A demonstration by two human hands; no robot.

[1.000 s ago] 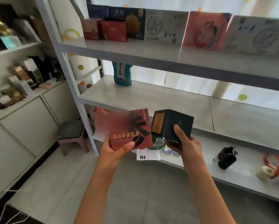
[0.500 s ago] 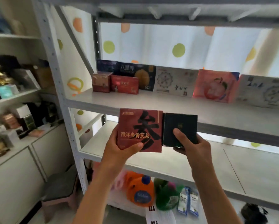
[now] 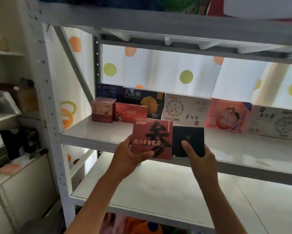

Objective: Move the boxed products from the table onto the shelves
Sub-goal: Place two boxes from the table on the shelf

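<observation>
Two boxed products are held up at the centre of the frame, side by side and touching: a flat red cardboard box with a large black character [image 3: 152, 139] and a small dark green box [image 3: 188, 141]. The left hand [image 3: 128, 157] grips the red box at its lower left corner, thumb across the front. The right hand [image 3: 199, 157] pinches the green box, thumb on its face. Both overlap the front edge of the white metal shelf [image 3: 98, 134]. Seven boxes line its back; bare board lies in front of them.
</observation>
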